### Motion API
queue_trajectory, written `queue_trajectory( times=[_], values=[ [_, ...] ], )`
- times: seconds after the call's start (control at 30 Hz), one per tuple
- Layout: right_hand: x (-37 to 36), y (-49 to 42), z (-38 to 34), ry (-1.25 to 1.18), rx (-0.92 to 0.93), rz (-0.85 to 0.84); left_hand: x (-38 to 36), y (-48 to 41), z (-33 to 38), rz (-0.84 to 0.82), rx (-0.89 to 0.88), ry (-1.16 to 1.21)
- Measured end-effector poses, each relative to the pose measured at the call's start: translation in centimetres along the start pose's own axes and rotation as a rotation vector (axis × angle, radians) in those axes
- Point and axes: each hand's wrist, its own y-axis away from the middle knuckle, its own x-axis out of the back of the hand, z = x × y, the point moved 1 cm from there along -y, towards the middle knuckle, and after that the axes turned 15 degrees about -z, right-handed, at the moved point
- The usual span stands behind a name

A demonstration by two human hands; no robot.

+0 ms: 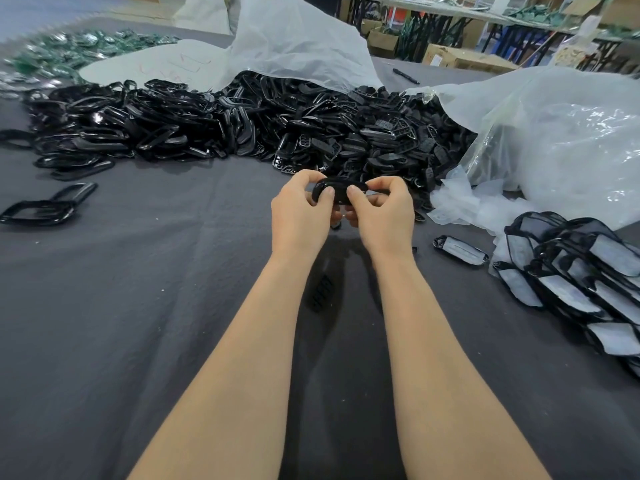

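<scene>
Grey cloth is covering the worktop (138,306), and over its middle the left hand (298,216) and right hand (381,213) are both clamping a black oval shell (337,188), thumbs pressing on top, fingers curling beneath. It is lying level, its long axis running left to right along the near edge. Squeezing evenly at both ends should be seating it cleanly. Behind, a heap of black parts (242,123) is spilling from a plastic bag (294,39).

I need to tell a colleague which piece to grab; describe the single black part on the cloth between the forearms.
From the heap of black parts across the grey cloth, come nearer past the left hand and right hand gripping a black shell. Between the forearms lies one small black part. It lies alone, touching no pile, with a row of slots.
</scene>
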Motion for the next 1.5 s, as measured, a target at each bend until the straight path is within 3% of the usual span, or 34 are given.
queue_trajectory(
  times=[0.23,0.43,0.77,0.9,1.1,1.5],
  values=[
    [0.3,0.3,-0.7,-0.056,0.030,0.007,0.5,-0.3,0.0,0.060,0.017,0.100],
    [3.3,-0.2,-0.5,0.366,-0.025,0.193,2.1,-0.7,-0.4,0.361,0.031,0.434],
    [1.1,-0.2,0.3,0.852,-0.158,-0.269,1.8,-0.6,-0.3,0.386,0.027,0.509],
    [0.8,-0.2,0.6,0.847,-0.203,-0.258,1.6,-0.5,-0.1,0.368,0.027,0.502],
    [1.5,0.0,0.0,0.520,0.018,0.107,1.4,-0.5,-0.1,0.325,0.038,0.462],
    [2.0,-0.1,0.3,0.268,0.001,0.073,1.1,-0.5,-0.2,0.276,0.040,0.409]
  ],
)
